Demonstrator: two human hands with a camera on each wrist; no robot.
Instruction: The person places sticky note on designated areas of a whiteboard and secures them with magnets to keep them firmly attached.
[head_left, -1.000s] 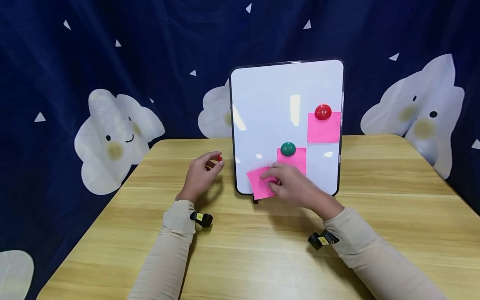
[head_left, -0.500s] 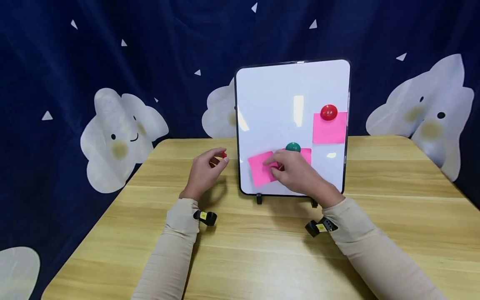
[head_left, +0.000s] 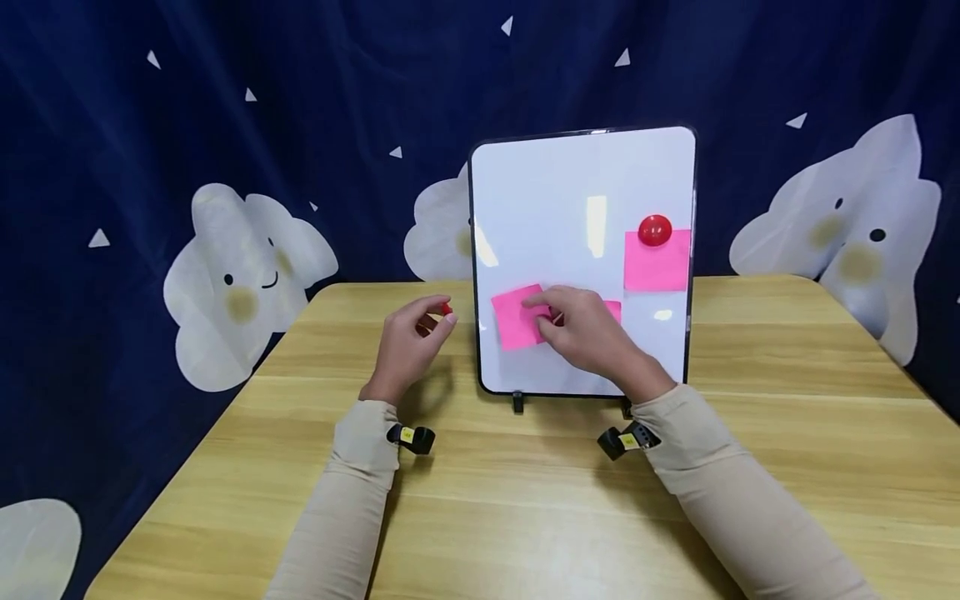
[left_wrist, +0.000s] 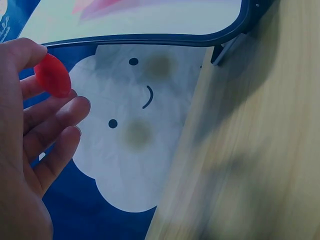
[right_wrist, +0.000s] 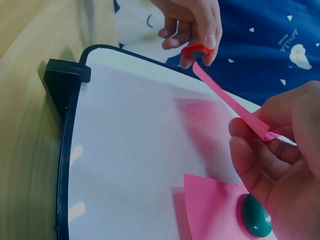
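Observation:
Between thumb and fingers my left hand [head_left: 403, 350] holds a round red magnet [left_wrist: 53, 75], just left of a small whiteboard [head_left: 536, 208]. My right hand [head_left: 592, 333] pinches a pink sticky note [head_left: 515, 319] by its right side, in front of the board's lower left part. The right wrist view shows this note standing off the board, its shadow falling on the white surface. Behind the right hand, another pink note [right_wrist: 212, 205] lies under a green magnet [right_wrist: 256, 215], which the hand hides in the head view.
Higher on the board's right side, a further pink note [head_left: 657, 271] hangs under a red magnet [head_left: 655, 231]. The board stands on black feet [head_left: 518, 402] on a wooden table [head_left: 480, 517]. A dark blue curtain [head_left: 360, 67] with clouds hangs behind.
My right hand has moved up along the board with the pink note, from its bottom edge. It now covers the green magnet in the head view. The left hand has risen slightly.

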